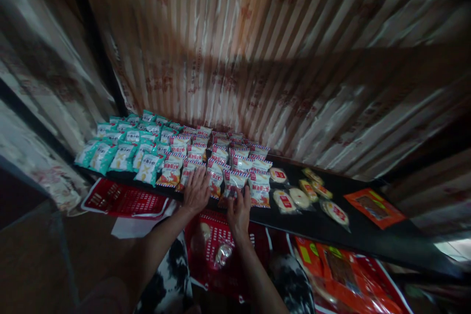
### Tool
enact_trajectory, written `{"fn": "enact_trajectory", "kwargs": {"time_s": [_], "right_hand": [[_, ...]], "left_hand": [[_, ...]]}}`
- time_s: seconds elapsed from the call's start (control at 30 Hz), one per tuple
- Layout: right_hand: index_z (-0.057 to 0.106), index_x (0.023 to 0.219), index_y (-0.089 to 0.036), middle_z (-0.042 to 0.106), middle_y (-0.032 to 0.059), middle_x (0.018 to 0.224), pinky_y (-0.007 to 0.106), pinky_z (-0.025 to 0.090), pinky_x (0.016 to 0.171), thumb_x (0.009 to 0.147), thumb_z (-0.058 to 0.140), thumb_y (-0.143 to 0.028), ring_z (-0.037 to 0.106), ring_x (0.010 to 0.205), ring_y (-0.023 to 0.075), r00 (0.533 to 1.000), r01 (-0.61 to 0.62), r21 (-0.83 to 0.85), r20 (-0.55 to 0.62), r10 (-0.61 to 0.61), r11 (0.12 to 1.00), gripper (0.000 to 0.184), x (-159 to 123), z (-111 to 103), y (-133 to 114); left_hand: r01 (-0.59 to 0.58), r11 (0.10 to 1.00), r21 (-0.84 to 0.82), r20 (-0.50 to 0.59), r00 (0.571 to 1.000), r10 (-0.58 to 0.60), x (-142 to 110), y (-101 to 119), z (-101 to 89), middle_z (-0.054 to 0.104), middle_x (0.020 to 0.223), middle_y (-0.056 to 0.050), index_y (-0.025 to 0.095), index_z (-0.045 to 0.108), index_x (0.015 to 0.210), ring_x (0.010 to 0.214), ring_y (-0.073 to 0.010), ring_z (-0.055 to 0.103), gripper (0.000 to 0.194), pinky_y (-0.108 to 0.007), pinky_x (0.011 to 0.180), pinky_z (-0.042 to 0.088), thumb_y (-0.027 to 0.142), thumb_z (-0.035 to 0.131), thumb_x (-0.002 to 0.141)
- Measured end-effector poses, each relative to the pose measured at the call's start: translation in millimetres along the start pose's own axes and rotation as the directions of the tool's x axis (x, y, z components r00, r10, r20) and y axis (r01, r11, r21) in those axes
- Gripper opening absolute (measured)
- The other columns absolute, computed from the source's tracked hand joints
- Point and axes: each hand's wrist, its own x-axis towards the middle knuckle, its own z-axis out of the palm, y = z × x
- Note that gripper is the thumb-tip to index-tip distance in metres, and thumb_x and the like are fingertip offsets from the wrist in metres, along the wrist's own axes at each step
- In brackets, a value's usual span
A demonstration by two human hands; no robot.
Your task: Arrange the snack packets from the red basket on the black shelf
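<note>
My left hand (197, 189) lies with its fingers stretched over a white and red snack packet (184, 176) in the front row on the dark shelf. Beside it, my right hand (239, 208) touches the lower part of another such packet (235, 180), fingers apart. More white and red snack packets (259, 187) stand in rows around and behind both hands. To their left are rows of teal and white snack packets (148, 168). Neither hand has a packet lifted off the shelf.
Round wrapped pastries (300, 198), small yellow packets (309, 190) and an orange packet (374, 207) lie to the right on the black shelf (331, 240). Red baskets (128, 199) sit below, one with orange packets (340, 274). A patterned corrugated sheet (228, 49) backs the shelf.
</note>
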Motion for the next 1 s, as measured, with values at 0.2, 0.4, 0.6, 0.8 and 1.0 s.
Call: {"fn": "enact_trajectory", "kwargs": {"time_s": [0.2,0.4,0.6,0.8,1.0], "right_hand": [[0.049,0.130,-0.013,0.039,0.0190,0.146,0.052,0.035,0.107,0.095,0.035,-0.039,0.034,0.137,0.0268,0.984,-0.011,0.159,0.177,-0.018,0.987,0.047,-8.5,11.2,-38.1],[0.045,0.135,-0.008,0.039,0.0232,0.145,0.054,0.030,0.109,0.091,0.034,-0.055,0.031,0.139,0.0307,0.934,-0.271,0.212,0.295,0.203,0.939,0.066,-16.9,43.1,-58.3],[0.045,0.135,-0.009,0.030,0.0221,0.149,0.055,0.023,0.111,0.089,0.032,-0.061,0.020,0.143,0.0314,0.911,-0.347,0.170,0.293,0.288,0.922,0.071,-5.8,60.1,-53.4],[0.052,0.128,-0.009,0.034,0.0228,0.147,0.056,0.025,0.110,0.089,0.031,-0.057,0.023,0.141,0.0333,0.918,-0.337,0.152,0.272,0.289,0.929,0.066,6.0,67.3,-46.2],[0.061,0.115,-0.004,0.038,0.0267,0.143,0.053,0.029,0.109,0.089,0.028,-0.058,0.034,0.135,0.0338,0.926,-0.270,0.110,0.302,0.227,0.957,0.068,5.5,70.5,-47.6]], "left_hand": [[0.001,1.000,0.029,0.046,0.999,-0.002,3.5,-2.5,11.3,0.041,0.145,-0.015,0.014,0.049,0.132,0.141,-0.0267,0.027,0.044,-0.048,0.114,0.024,0.027,0.044,0.090],[-0.025,0.997,0.068,0.108,0.994,0.017,1.9,-20.7,17.8,0.039,0.147,-0.012,0.019,0.046,0.135,0.141,-0.0258,0.027,0.044,-0.047,0.113,0.026,0.027,0.044,0.092],[0.039,0.999,0.025,0.086,0.995,-0.041,0.9,-34.0,17.6,0.040,0.147,-0.011,0.021,0.049,0.132,0.141,-0.0239,0.025,0.040,-0.049,0.114,0.024,0.027,0.044,0.093],[0.062,0.998,0.031,0.082,0.995,-0.064,3.7,-34.2,10.8,0.042,0.145,-0.014,0.018,0.052,0.130,0.141,-0.0268,0.026,0.040,-0.051,0.114,0.025,0.029,0.043,0.093],[0.089,0.995,0.041,0.073,0.993,-0.091,2.4,-36.2,11.3,0.043,0.144,-0.015,0.015,0.051,0.131,0.140,-0.0282,0.028,0.041,-0.050,0.112,0.028,0.030,0.041,0.094]]}}
